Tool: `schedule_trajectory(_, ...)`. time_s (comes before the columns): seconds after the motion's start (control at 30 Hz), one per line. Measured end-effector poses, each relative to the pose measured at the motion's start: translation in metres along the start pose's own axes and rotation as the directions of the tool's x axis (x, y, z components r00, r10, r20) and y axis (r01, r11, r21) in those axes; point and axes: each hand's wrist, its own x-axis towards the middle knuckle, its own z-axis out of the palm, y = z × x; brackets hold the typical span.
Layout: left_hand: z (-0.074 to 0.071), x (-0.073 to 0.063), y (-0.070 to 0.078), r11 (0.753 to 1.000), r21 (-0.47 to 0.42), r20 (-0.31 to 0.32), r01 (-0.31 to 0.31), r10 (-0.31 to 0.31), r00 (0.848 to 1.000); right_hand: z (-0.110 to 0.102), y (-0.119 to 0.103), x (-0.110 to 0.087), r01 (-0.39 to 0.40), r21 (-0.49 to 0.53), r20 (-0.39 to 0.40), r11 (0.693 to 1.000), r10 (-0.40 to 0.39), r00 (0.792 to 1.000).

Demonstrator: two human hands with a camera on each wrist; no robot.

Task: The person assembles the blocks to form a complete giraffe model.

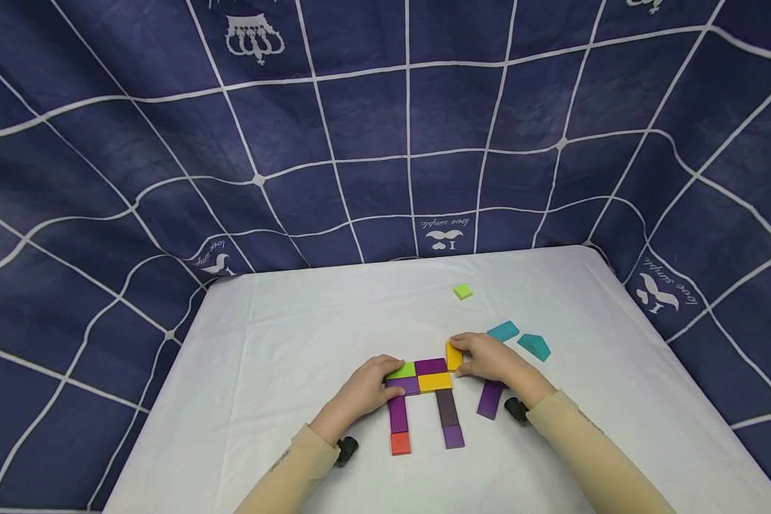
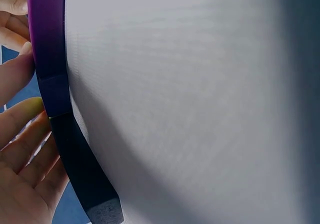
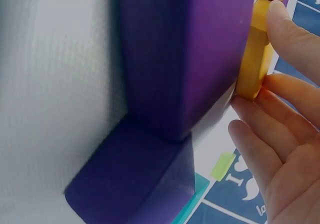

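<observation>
A yellow block (image 1: 453, 356) is pinched between the thumb and fingers of my right hand (image 1: 486, 356), at the right end of a flat arrangement of coloured blocks. The right wrist view has thumb and fingers on opposite ends of that yellow block (image 3: 253, 59). At the arrangement's left end, my left hand (image 1: 364, 386) rests against a green block (image 1: 403, 370) and a purple block (image 1: 406, 385), its thumb at the near edge and fingers at the far side. A magenta block (image 1: 431, 367) and another yellow block (image 1: 435, 383) lie between the hands.
Two block legs run toward me: magenta (image 1: 398, 414) with red (image 1: 400, 443), and dark brown (image 1: 447, 407) with purple (image 1: 453, 437). Loose on the white cloth are a purple block (image 1: 490, 400), a blue block (image 1: 504, 330), a teal block (image 1: 535, 347) and a lime block (image 1: 463, 291).
</observation>
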Motion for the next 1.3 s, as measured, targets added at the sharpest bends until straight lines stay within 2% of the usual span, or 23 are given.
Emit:
schedule_trajectory(0.77,0.0000,-0.0015,0.0014,0.999,0.037,0.033,0.012,-0.013,0.999,0.0044,0.0013,-0.0018,0.018,-0.018,-0.005,1.000,-0.018,1.000)
schedule_trajectory(1.0,-0.0005,-0.0006,0.0015,0.999,0.037,0.036,0.005,-0.007,0.999,0.0020,0.0019,-0.0034,0.045,-0.026,-0.015,0.999,-0.045,0.999)
schedule_trajectory(1.3,-0.0013,-0.0014,0.0026,0.999,0.028,0.042,0.018,-0.019,0.999,0.0003,0.0046,-0.0040,0.029,0.012,-0.025,1.000,-0.029,0.999)
